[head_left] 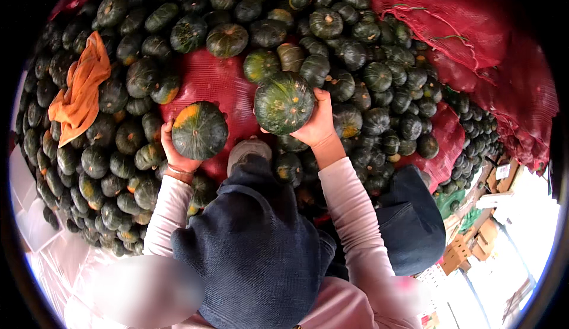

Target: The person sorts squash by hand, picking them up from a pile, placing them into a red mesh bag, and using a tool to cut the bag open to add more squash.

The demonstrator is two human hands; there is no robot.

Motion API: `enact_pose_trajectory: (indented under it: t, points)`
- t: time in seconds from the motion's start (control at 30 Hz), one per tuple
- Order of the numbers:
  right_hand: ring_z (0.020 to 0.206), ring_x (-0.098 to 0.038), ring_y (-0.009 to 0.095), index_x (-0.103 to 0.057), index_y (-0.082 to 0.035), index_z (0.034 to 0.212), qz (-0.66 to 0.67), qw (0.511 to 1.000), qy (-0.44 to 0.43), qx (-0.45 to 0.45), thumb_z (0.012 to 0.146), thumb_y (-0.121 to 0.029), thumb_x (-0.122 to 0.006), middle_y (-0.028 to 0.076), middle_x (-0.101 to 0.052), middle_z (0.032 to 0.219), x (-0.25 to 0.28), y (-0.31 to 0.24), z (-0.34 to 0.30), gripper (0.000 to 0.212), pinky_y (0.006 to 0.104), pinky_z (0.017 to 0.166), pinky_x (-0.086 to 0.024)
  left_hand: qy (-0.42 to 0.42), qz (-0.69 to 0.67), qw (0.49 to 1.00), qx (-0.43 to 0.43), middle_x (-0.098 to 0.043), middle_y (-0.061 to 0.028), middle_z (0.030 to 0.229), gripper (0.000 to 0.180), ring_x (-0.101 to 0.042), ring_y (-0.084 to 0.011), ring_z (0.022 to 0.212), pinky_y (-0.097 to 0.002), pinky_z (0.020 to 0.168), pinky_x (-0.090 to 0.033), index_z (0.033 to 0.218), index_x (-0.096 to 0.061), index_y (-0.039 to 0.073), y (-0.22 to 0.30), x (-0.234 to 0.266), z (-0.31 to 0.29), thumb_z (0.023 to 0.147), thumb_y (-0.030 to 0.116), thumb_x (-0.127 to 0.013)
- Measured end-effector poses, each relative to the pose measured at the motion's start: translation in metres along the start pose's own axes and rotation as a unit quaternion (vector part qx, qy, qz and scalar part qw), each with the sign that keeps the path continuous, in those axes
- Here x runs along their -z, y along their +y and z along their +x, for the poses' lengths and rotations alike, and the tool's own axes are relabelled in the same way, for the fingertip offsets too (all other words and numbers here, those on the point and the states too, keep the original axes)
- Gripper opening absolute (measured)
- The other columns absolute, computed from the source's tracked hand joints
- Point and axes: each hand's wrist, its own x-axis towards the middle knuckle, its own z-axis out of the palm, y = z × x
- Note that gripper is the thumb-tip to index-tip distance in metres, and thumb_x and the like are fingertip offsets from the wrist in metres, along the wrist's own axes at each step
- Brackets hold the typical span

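My left hand [180, 159] is wrapped round a dark green kabocha squash [200, 131] with an orange patch on its upper left. My right hand [320, 123] grips a second, slightly larger kabocha squash [284, 104], mottled green with small pale marks. Both squashes are held up in front of me, a short gap apart. Their far sides hide some of my fingers. Beneath and between them a piece of red mesh netting [207, 80] shows among the heaped squashes.
A large heap of kabocha squashes [95, 160] spreads all round. An orange cloth [83, 92] lies on it at left. Red mesh sacks [456, 21] fill the upper right. Dark blue cloth [255, 240] covers my leg, and cardboard boxes [456, 252] stand at lower right.
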Motion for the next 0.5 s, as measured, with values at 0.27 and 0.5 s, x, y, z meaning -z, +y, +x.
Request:
enact_pose_trajectory:
  t: [0.27,0.5]
  points:
    - [0.114,-0.052,0.026,-0.056,-0.001,0.113,-0.291,0.931,0.067,0.208,0.095,-0.027,-0.042,0.016,-0.056,0.121,-0.011,-0.02,-0.017,0.034,0.0427,0.095,-0.044,-0.102,-0.013,0.977,0.185,-0.059,-0.0191,0.116,0.067,-0.059,-0.0342,0.104,-0.0497,0.088,-0.049,0.142,-0.028,0.006,-0.043,-0.034,0.027,0.091,0.047,-0.038]
    - [0.111,-0.05,0.02,-0.044,-0.002,0.129,-0.658,0.72,0.059,0.21,0.068,-0.025,-0.082,0.012,-0.051,0.121,-0.015,-0.013,-0.031,0.075,0.0328,0.095,-0.04,-0.155,0.112,0.939,0.287,-0.039,-0.0183,0.138,0.07,-0.048,-0.0454,0.116,-0.0539,0.096,-0.043,0.146,-0.019,0.021,-0.076,-0.057,0.039,0.087,0.033,-0.055]
